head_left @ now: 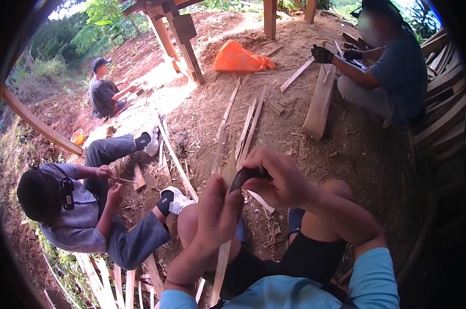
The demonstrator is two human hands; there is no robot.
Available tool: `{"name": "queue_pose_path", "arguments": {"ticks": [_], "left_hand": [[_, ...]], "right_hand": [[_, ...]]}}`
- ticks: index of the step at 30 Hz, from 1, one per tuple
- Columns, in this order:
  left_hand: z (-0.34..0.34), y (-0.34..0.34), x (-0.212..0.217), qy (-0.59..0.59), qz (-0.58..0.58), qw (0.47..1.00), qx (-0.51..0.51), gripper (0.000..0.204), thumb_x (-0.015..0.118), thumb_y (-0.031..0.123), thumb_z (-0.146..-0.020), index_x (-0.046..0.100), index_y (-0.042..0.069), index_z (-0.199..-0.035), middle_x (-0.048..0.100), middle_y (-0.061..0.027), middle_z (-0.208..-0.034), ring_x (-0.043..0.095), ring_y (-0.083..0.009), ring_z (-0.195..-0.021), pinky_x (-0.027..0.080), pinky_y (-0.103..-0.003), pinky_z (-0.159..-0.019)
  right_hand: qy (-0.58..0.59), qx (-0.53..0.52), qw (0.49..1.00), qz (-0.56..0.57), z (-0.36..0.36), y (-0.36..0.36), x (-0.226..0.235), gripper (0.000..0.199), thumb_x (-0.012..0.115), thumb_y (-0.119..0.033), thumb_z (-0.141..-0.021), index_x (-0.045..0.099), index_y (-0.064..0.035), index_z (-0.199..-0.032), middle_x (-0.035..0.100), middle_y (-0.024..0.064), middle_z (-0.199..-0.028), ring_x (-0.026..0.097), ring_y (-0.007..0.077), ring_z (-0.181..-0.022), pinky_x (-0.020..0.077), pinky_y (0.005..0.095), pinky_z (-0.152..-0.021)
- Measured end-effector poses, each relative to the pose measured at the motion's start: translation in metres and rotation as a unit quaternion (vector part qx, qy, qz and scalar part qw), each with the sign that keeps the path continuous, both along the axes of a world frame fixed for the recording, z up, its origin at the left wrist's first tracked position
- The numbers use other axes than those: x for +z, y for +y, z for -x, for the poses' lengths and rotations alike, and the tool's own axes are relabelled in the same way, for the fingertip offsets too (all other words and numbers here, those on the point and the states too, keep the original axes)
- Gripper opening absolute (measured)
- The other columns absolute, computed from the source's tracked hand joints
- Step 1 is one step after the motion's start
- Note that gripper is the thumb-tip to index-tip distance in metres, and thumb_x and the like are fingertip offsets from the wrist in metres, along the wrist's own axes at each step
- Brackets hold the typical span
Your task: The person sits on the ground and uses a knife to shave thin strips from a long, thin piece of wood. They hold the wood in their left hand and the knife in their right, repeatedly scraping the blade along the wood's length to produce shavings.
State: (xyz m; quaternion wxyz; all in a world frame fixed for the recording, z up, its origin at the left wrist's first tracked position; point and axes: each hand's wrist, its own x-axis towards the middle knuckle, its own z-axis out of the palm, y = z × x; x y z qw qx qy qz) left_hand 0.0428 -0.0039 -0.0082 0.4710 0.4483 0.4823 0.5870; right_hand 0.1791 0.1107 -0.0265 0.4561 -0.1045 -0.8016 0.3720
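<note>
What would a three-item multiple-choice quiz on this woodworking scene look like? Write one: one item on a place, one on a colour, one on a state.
1. Where does the orange bag lie?
A. On the dirt near the wooden posts
B. On the person's lap
C. On the stacked planks at right

2. What colour are the person's own sleeves?
A. Red
B. Light blue
C. White

3. What is the right hand doing?
A. Resting open on the ground
B. Gripping a dark knife
C. Holding a cup

Answers: 1 A, it sits on bare earth beside the posts. 2 B, both cuffs at the lower edge are light blue. 3 B, its fingers close round the dark handle against the wood strip that the left hand holds.
</note>
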Motion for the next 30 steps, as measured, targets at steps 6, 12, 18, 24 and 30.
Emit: {"name": "queue_pose_path", "arguments": {"ticks": [6, 12, 18, 24, 30], "left_hand": [[-0.002, -0.004, 0.004, -0.097, 0.034, 0.995, -0.002, 0.017, 0.048, 0.011, -0.095, 0.043, 0.003, -0.110, 0.048, 0.0024, -0.075, 0.042, -0.0011, -0.056, 0.031, -0.017, -0.045], [-0.001, 0.003, -0.007, -0.041, -0.010, 0.999, 0.000, 0.020, 0.053, 0.014, -0.094, 0.045, 0.000, -0.107, 0.051, 0.0022, -0.080, 0.041, 0.0009, -0.062, 0.030, -0.016, -0.049], [-0.005, 0.007, -0.013, 0.077, -0.013, 0.996, 0.044, 0.020, 0.054, 0.016, -0.094, 0.045, -0.001, -0.099, 0.053, 0.0022, -0.074, 0.044, 0.0002, -0.062, 0.032, -0.018, -0.047], [-0.004, 0.010, -0.017, 0.163, -0.040, 0.983, 0.073, 0.021, 0.054, 0.015, -0.095, 0.039, 0.002, -0.087, 0.047, 0.0025, -0.060, 0.041, 0.0000, -0.056, 0.030, -0.018, -0.044], [-0.009, 0.015, -0.018, 0.097, -0.026, 0.992, 0.076, 0.022, 0.052, 0.016, -0.096, 0.036, 0.004, -0.086, 0.044, 0.0045, -0.057, 0.038, 0.0011, -0.053, 0.026, -0.019, -0.042]], "right_hand": [[-0.035, 0.040, 0.998, 0.046, -0.003, 0.002, 0.008, 0.032, 0.069, -0.022, -0.083, 0.052, -0.0027, -0.100, 0.058, 0.0118, -0.078, 0.062, 0.0278, -0.067, 0.0467, 0.0341, -0.059], [-0.068, 0.073, 0.985, 0.140, -0.006, -0.003, 0.019, 0.037, 0.068, -0.018, -0.083, 0.053, -0.0049, -0.113, 0.061, 0.0133, -0.083, 0.063, 0.0279, -0.074, 0.0472, 0.0355, -0.065], [-0.068, 0.071, 0.992, 0.082, -0.008, 0.001, 0.017, 0.036, 0.065, -0.012, -0.084, 0.055, -0.0034, -0.118, 0.063, 0.0148, -0.091, 0.063, 0.0297, -0.079, 0.0484, 0.0369, -0.069], [-0.028, 0.071, 0.995, 0.071, -0.006, 0.001, 0.009, 0.035, 0.063, -0.008, -0.085, 0.057, -0.0025, -0.119, 0.062, 0.0149, -0.089, 0.063, 0.0294, -0.078, 0.0486, 0.0353, -0.067], [-0.060, 0.026, 0.997, 0.049, -0.006, -0.003, 0.005, 0.036, 0.063, -0.006, -0.084, 0.058, -0.0028, -0.119, 0.058, 0.0123, -0.080, 0.060, 0.0275, -0.069, 0.0468, 0.0345, -0.060]]}}
